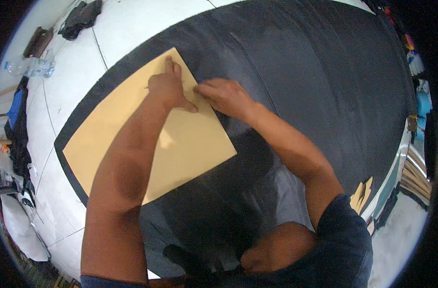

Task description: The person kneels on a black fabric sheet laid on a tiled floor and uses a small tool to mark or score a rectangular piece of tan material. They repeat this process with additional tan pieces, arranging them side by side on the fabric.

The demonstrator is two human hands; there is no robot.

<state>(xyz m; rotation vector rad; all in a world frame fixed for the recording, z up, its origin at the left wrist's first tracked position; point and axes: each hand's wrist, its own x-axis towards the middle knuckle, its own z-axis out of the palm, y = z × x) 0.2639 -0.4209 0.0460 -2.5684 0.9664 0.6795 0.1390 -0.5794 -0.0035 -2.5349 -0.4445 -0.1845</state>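
Observation:
A large yellow-tan sheet (118, 129), like stiff paper or card, lies flat on a wide spread of black cloth (319, 86). My left hand (168, 89) presses down on the sheet's far part, its fingers and thumb spread apart. Just to the right, my right hand (226, 98) is at the sheet's right edge, its fingers drawn together in a pinch over the cloth. Whatever the right fingertips hold, if anything, is too small or hidden to name. Small dark marks show on the sheet near the left hand.
White tiled surface (80, 110) borders the cloth on the left. A clear plastic bottle (39, 67) and a dark bundle (82, 19) lie at the far left. Several tan pattern pieces (362, 194) sit at the right, near long rolls or tubes (415, 177). My bare knee (279, 247) rests nearby.

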